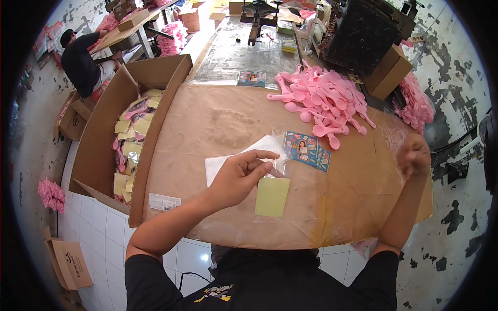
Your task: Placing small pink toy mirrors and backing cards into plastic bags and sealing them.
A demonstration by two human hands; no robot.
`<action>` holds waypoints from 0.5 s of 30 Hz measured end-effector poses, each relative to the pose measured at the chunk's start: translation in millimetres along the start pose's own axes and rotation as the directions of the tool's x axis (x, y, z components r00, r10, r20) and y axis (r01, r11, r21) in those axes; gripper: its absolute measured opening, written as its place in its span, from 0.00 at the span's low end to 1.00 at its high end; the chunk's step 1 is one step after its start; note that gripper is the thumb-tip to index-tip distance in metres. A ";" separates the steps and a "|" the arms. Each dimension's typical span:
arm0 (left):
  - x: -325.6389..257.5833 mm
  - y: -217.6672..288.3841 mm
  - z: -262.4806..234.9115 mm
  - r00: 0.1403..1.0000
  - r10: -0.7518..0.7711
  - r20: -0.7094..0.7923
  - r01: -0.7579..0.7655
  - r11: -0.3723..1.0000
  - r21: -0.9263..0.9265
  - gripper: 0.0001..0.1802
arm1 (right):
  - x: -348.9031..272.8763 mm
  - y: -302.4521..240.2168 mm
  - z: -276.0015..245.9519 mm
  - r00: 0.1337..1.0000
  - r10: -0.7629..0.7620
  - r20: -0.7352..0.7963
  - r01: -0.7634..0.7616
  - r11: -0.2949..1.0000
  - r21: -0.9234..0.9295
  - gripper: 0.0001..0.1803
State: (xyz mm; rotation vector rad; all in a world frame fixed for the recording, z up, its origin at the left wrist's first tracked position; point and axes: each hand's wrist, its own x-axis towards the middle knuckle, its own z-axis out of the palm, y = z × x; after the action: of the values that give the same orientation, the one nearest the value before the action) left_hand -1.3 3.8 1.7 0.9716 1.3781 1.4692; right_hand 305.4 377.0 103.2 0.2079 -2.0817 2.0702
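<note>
While pink spoons (324,101) crowd behind, picture cards (306,149) flank the yellow card (272,196).

— What surrounds the brown worktable (218,119)?
— White floor tiles (98,228) below it, a flaking grey wall (451,67) to its right, another bench (129,26) beyond its far-left corner.

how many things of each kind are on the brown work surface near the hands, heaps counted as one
Yellow card: 1
Stack of clear plastic bags: 1, under the left hand
Fan of blue picture cards: 1
Heap of pink spoons: 1
Lone picture card at the far edge: 1
Crumpled clear plastic: 1, by the right hand
Total: 6
</note>
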 end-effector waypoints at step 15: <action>5.1 -8.5 1.8 0.996 0.059 -0.070 -0.062 0.997 -0.046 0.20 | -52.3 15.2 -77.4 0.703 0.079 -0.707 -0.465 0.802 -0.374 0.29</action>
State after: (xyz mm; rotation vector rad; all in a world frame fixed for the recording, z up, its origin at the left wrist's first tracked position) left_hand -0.5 9.2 -6.7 0.9475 1.3665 1.5874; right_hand 355.7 452.5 76.1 -0.8751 -2.1485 1.2653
